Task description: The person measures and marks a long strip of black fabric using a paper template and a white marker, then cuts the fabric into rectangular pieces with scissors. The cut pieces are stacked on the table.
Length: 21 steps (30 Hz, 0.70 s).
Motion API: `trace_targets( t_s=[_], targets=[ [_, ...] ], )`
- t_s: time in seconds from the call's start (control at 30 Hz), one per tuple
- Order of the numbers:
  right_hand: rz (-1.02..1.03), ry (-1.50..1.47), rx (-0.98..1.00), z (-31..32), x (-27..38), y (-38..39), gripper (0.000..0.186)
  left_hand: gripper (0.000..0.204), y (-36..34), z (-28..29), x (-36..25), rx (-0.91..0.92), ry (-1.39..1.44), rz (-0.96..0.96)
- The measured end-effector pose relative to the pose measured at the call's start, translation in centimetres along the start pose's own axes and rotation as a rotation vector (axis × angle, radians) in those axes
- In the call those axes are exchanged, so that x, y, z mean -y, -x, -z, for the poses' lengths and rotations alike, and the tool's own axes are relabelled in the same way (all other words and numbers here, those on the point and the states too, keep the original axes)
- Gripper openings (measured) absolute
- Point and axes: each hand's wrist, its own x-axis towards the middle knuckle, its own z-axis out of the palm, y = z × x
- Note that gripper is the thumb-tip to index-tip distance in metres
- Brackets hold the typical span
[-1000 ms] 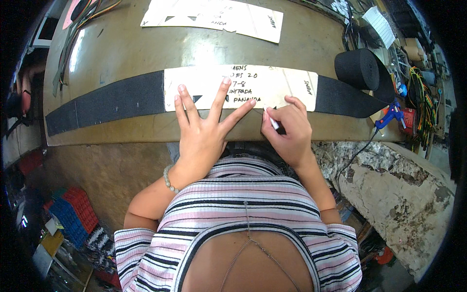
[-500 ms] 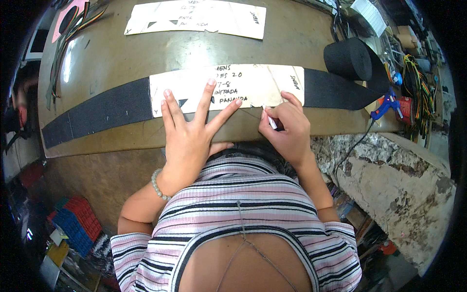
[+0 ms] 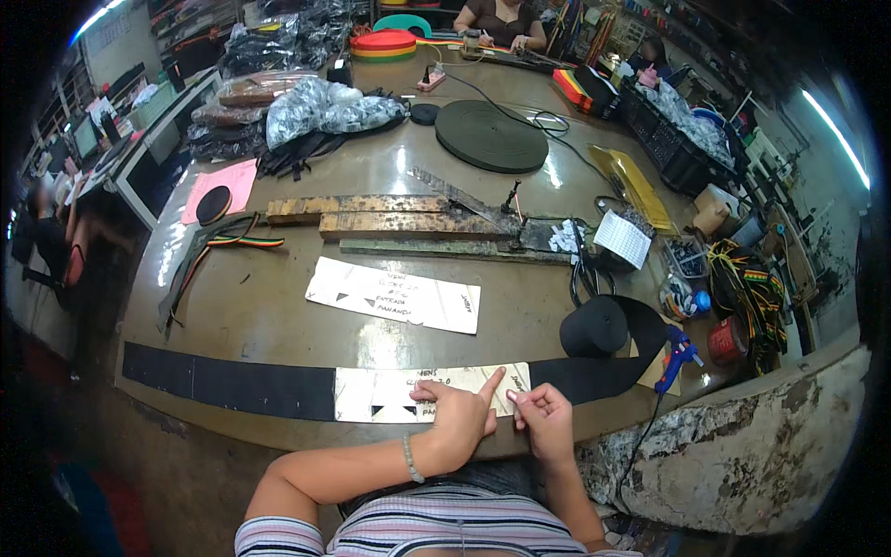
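A long black webbing strap [image 3: 232,379] lies across the near side of the table. On top of it rests a cream card template [image 3: 357,385] with handwriting and cut notches. My left hand [image 3: 455,422] presses down on the template, index finger stretched toward its right end and the other fingers apart. At the template's lower right corner my right hand [image 3: 546,413] is closed in a pinch. The slim white marking stick it held a moment before is mostly hidden by the fingers now. To the right the strap runs into an upright black roll [image 3: 594,327].
A second card template [image 3: 394,297] lies farther back. Beyond it are a wooden jig [image 3: 390,218] and a coiled dark webbing disc [image 3: 492,136]. A blue glue gun [image 3: 680,357] with a cord sits at the right. Another person [image 3: 501,23] works across the table.
The view has tilted up to the far table. My left hand has shifted right along the template. My right hand has moved from the lower edge to the right end.
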Motion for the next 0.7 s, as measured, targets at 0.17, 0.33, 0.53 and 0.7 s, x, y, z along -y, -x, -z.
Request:
trace_targets(
  t_s=[0.17,0.33,0.53,0.7],
  targets=[
    [0.455,0.725,-0.438,0.8,0.7,-1.7,0.014,0.080,0.3,0.3,0.0,0.039,0.036,0.037],
    [0.534,0.972,-0.406,0.5,1.2,-2.5,0.012,0.082,0.3,-0.2,-0.7,-0.016,-0.115,0.079],
    [0.658,1.134,-0.392,-0.3,0.7,-2.9,0.015,0.087,0.3,-0.2,-0.3,-0.091,-0.089,0.067],
    [0.598,1.160,-0.355,0.7,0.3,-2.9,0.014,0.085,0.5,0.0,0.3,-0.103,-0.105,0.017]
  ],
)
